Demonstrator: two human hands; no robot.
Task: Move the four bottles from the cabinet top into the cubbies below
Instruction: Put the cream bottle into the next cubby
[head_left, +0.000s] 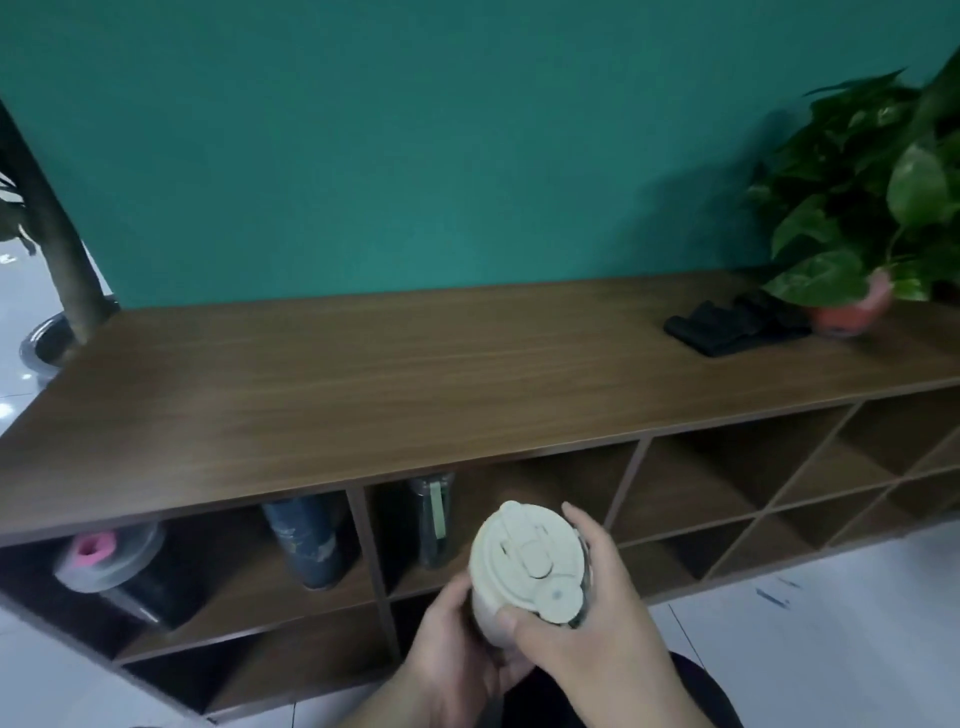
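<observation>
Item: cream bottle (524, 566), rigid, lidded, probably light plastic and smooth; best taken round the body below the lid. Held upright in front of the cubbies, right hand (587, 623) grasping its side, left hand (457, 649) cupped under the base.

Cubbies beyond the hands: dark green bottle (434, 519) just behind; blue bottle (311, 540) further left; pink-capped bottle (114, 566) far left, tilted. Cabinet top (363, 374) carries no bottles.
</observation>
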